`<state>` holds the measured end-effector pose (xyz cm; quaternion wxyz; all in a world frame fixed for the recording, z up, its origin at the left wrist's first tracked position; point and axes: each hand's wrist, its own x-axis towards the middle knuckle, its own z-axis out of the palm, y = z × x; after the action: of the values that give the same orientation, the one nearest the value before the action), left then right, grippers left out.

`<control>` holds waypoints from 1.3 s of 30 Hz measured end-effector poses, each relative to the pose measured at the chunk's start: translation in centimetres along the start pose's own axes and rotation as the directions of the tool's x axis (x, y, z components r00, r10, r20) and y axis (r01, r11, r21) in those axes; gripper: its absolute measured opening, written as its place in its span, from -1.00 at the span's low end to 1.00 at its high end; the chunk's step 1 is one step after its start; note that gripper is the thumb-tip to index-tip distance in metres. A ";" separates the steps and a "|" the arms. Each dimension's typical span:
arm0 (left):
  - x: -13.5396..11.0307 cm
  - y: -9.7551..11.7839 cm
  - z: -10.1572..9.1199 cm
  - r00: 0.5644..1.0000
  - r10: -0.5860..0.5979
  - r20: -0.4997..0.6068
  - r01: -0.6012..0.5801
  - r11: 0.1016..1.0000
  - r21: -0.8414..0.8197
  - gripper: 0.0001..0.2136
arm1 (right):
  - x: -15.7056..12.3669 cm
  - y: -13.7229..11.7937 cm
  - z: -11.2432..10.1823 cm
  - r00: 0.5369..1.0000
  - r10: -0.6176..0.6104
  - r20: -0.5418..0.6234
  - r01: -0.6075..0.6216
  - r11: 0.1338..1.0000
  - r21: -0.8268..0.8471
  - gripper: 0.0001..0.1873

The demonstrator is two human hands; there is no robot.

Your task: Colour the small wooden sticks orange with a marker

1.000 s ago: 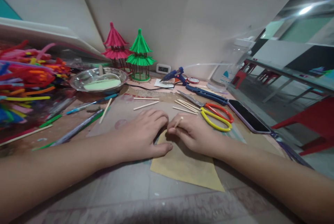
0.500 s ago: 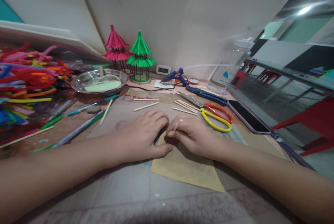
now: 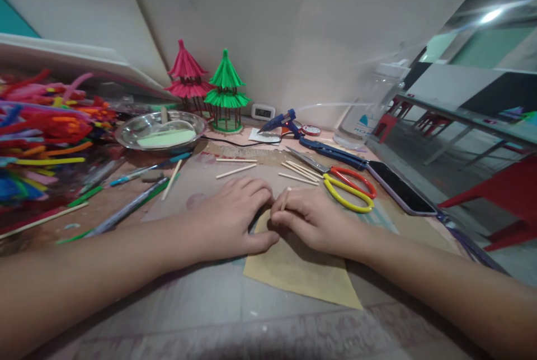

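My left hand (image 3: pixel 229 217) lies palm down on a tan sheet of paper (image 3: pixel 302 270), fingers curled, thumb pressing the sheet's near edge. My right hand (image 3: pixel 312 217) rests beside it, fingers pinched round a short wooden stick (image 3: pixel 286 199) that points up between the two hands. The tip of the stick under my fingers is hidden. Several loose wooden sticks (image 3: pixel 298 170) lie just beyond my hands.
Red and yellow scissors (image 3: pixel 348 185), a phone (image 3: pixel 398 186), blue pliers (image 3: pixel 331 151) and a blue glue gun (image 3: pixel 279 121) lie right. Pink pagoda model (image 3: pixel 187 75) and green pagoda model (image 3: pixel 225 89) stand behind. A metal dish (image 3: pixel 161 128), pens (image 3: pixel 134 203) and pipe cleaners (image 3: pixel 37 131) fill the left.
My right hand has tilted the stick more upright and drawn slightly closer to my left hand. The left hand has stayed put.
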<state>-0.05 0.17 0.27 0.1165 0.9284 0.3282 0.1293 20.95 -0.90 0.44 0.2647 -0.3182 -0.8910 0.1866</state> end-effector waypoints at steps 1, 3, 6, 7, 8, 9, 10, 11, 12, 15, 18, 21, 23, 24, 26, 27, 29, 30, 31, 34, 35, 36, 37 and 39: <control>0.0 0.0 0.0 1.000 -0.005 -0.001 0.005 1.000 -0.003 -0.70 | 0.0 0.1 0.0 1.000 -0.013 -0.001 0.013 1.000 0.000 -0.79; 0.0 0.0 0.0 1.000 -0.009 -0.001 0.009 1.000 0.004 -0.69 | 0.0 0.2 -0.1 0.999 -0.035 -0.013 0.035 0.998 -0.046 -0.79; 0.0 0.0 0.0 1.000 0.005 0.013 -0.005 1.000 0.015 -0.66 | 0.0 0.3 -0.1 1.000 -0.004 -0.014 0.002 0.996 -0.086 -0.75; 0.0 0.0 -0.1 1.000 0.008 0.018 -0.008 1.000 0.014 -0.67 | 0.0 0.3 0.0 1.000 0.002 -0.006 -0.003 0.998 -0.068 -0.75; 0.0 0.0 -0.1 1.000 0.005 0.021 -0.006 1.000 0.011 -0.69 | 0.0 0.2 0.0 1.000 -0.002 0.000 0.002 0.999 -0.047 -0.75; 0.0 0.0 -0.1 1.000 0.000 0.022 0.000 1.000 0.010 -0.70 | 0.0 0.2 0.0 1.000 -0.016 0.002 0.016 0.999 -0.031 -0.77; 0.0 0.0 0.0 1.000 -0.004 0.021 0.004 1.000 0.012 -0.71 | 0.0 0.1 0.1 0.999 -0.035 0.002 0.035 0.999 -0.030 -0.77; 0.0 0.0 0.0 1.000 -0.007 0.017 0.007 1.000 0.016 -0.70 | 0.0 0.1 0.1 0.999 -0.049 -0.008 0.049 0.998 -0.047 -0.77; 0.0 -0.1 0.0 1.000 -0.006 0.016 0.006 1.000 0.021 -0.69 | 0.0 0.1 0.1 0.999 -0.052 -0.014 0.051 0.996 -0.072 -0.76; 0.0 -0.1 0.0 1.000 0.003 0.014 -0.003 1.000 0.022 -0.69 | 0.0 0.0 0.0 1.000 -0.023 -0.009 0.022 0.996 -0.081 -0.75; -0.1 -0.1 0.0 1.000 -0.005 0.015 0.005 1.000 0.015 -0.71 | 0.0 0.0 0.1 1.000 -0.026 0.006 0.026 0.999 -0.033 -0.78; -0.1 -0.1 0.0 1.000 -0.009 0.021 0.008 0.999 0.033 -0.67 | 0.2 0.2 0.2 0.999 -0.029 -0.030 0.026 0.997 -0.077 -0.79; 0.0 -0.1 0.0 1.000 -0.001 0.023 0.001 1.000 0.029 -0.66 | 0.2 0.4 0.1 1.000 -0.012 -0.026 0.010 0.997 -0.071 -0.78; 0.0 -0.1 0.0 1.000 0.001 0.024 -0.002 1.000 0.019 -0.68 | 0.2 0.4 0.1 1.000 -0.013 -0.011 0.012 0.999 -0.051 -0.78; 0.1 -0.1 0.0 1.000 -0.001 0.019 0.001 1.000 0.006 -0.70 | 0.3 0.5 -0.1 0.999 -0.034 0.007 0.034 0.999 -0.024 -0.79; 0.1 -0.1 0.0 1.000 0.000 0.015 0.000 1.000 0.007 -0.70 | 0.3 0.6 -0.1 0.999 -0.043 0.007 0.044 0.999 -0.031 -0.78; 0.0 -0.1 0.0 1.000 0.001 0.006 -0.001 1.000 0.016 -0.68 | 0.2 0.6 -0.2 0.999 -0.039 -0.002 0.039 0.997 -0.067 -0.75; 0.0 -0.1 0.0 1.000 0.004 0.003 -0.004 1.000 0.017 -0.68 | 0.2 0.6 -0.3 1.000 -0.027 -0.003 0.027 0.997 -0.074 -0.74; 0.0 -0.2 0.0 1.000 0.008 0.001 -0.008 1.000 0.012 -0.68 | 0.2 0.5 -0.2 1.000 -0.018 0.003 0.018 0.998 -0.063 -0.73; 0.0 -0.1 0.0 1.000 0.003 0.000 -0.003 1.000 -0.005 -0.71 | 0.2 0.2 0.0 0.999 -0.040 0.021 0.040 0.999 0.000 -0.77; 0.0 -0.1 0.0 1.000 0.000 0.004 0.000 1.000 0.000 -0.71 | 0.2 0.2 0.0 0.999 -0.041 0.015 0.041 0.999 0.003 -0.79; 0.0 -0.1 0.0 1.000 -0.001 0.009 0.001 1.000 0.008 -0.70 | 0.2 0.3 0.0 1.000 -0.021 0.006 0.021 1.000 0.003 -0.79; 0.1 -0.1 0.0 1.000 -0.001 0.012 0.001 1.000 0.016 -0.69 | 0.2 0.3 0.0 1.000 0.024 -0.004 -0.024 1.000 0.019 -0.79; 0.0 -0.1 0.0 1.000 0.010 0.005 -0.010 1.000 0.012 -0.66 | 0.1 0.6 -0.2 0.985 0.173 -0.016 -0.167 0.968 0.188 -0.77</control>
<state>-0.10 0.29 0.21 0.1112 0.9310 0.3242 0.1255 21.23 -0.35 0.32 0.2906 -0.3704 -0.8348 0.2856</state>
